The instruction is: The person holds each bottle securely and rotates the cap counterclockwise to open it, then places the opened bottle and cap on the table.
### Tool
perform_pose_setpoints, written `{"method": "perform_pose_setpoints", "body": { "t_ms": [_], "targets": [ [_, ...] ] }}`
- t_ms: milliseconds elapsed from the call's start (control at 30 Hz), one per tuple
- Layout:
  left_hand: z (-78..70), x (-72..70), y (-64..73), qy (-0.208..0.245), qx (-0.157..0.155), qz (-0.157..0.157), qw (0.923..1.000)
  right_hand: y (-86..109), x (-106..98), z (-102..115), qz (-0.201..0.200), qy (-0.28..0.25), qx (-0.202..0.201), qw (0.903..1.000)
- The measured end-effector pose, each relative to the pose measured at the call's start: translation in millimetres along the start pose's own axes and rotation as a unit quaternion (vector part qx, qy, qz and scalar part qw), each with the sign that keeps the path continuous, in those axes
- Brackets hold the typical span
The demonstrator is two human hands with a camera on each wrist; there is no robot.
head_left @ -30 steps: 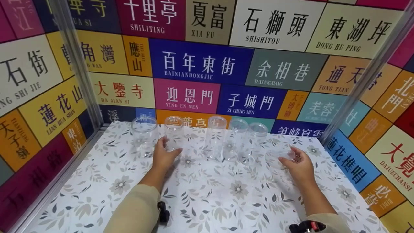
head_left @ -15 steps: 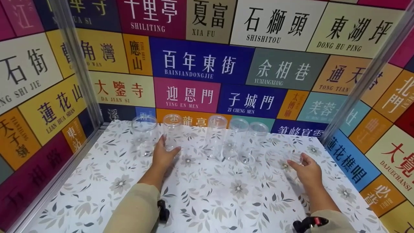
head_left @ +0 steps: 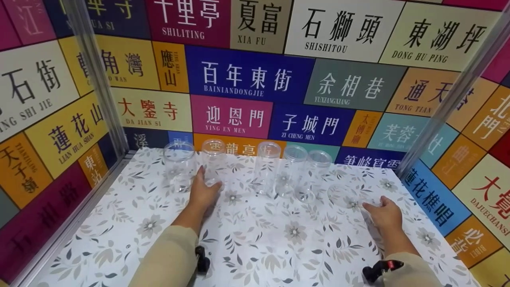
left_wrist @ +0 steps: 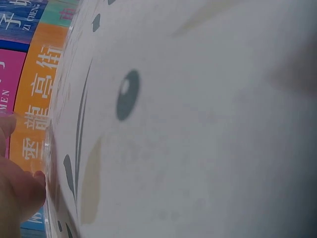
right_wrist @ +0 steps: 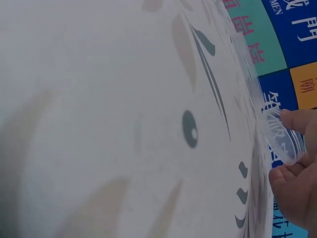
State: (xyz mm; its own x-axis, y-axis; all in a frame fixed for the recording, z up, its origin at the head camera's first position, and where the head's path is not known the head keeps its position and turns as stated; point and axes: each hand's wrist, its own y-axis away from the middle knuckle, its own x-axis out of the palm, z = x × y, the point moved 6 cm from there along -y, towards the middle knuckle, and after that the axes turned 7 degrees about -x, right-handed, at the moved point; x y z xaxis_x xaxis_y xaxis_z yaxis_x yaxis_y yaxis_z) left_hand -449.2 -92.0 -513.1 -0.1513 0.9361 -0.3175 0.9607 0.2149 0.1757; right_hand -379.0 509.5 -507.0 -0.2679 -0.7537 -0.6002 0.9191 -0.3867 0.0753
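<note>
Clear plastic jars stand upright in a row at the back of the patterned table. My left hand (head_left: 204,193) has its thumb and forefinger on either side of the lower part of one jar (head_left: 213,159). In the left wrist view only part of that hand (left_wrist: 20,183) shows, against a clear edge. My right hand (head_left: 385,217) is lower on the right. The right wrist view shows a clear round lid (right_wrist: 282,136), ridged and tilted, between its fingers and thumb. To its left another clear disc (head_left: 342,196) lies on the table.
A wider jar (head_left: 179,167) stands left of the left hand. Three narrower jars stand close together right of centre, the leftmost jar (head_left: 267,167) tallest. Sign-printed walls (head_left: 247,73) and metal posts (head_left: 104,87) bound the table (head_left: 255,247) at the back and sides.
My right hand has moved right and toward me, drawing apart from the disc on the table. The jar at my left hand has shifted slightly back.
</note>
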Motion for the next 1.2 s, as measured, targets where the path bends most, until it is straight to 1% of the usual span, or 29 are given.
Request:
{"method": "perform_pose_setpoints", "body": {
  "t_ms": [67, 133, 300, 367, 533, 767, 933, 1033, 1133, 1200],
  "targets": [
    [0.2, 0.4, 1.3, 0.000, -0.007, 0.000, 1.0000, -0.1, 0, -2, 0.003, 0.008, 0.009, 0.9999],
    [0.1, 0.5, 2.5, 0.003, -0.008, 0.000, 1.0000, -0.7, 0, -3, 0.005, 0.009, 0.018, 0.9998],
    [-0.6, 0.3, 2.6, 0.006, 0.012, -0.008, 0.9999, -2.6, 2, -1, 0.008, 0.017, 0.029, 0.9994],
    [-0.4, 0.3, 1.9, 0.007, 0.019, -0.012, 0.9997, -3.9, 2, 0, 0.011, 0.032, 0.022, 0.9992],
    [0.6, 0.6, 0.1, 0.007, 0.022, -0.014, 0.9996, -5.4, 4, 3, 0.023, 0.068, 0.000, 0.9974],
    [1.8, 1.1, -2.0, 0.014, 0.018, -0.009, 0.9997, -8.8, 7, 0, 0.041, 0.095, -0.005, 0.9946],
    [1.1, -1.2, 0.9, 0.008, 0.033, -0.017, 0.9993, -11.5, 6, -1, 0.043, 0.111, -0.019, 0.9927],
    [0.5, -2.8, 4.5, 0.005, 0.032, -0.018, 0.9993, -11.6, 4, -1, 0.041, 0.116, -0.027, 0.9921],
    [-1.3, -4.4, 9.4, 0.011, 0.025, -0.020, 0.9994, -9.2, 2, 0, 0.035, 0.107, -0.021, 0.9934],
    [-2.8, -4.6, 13.1, 0.016, 0.021, -0.021, 0.9994, -6.4, 2, 1, 0.030, 0.091, -0.013, 0.9953]
  ]
}}
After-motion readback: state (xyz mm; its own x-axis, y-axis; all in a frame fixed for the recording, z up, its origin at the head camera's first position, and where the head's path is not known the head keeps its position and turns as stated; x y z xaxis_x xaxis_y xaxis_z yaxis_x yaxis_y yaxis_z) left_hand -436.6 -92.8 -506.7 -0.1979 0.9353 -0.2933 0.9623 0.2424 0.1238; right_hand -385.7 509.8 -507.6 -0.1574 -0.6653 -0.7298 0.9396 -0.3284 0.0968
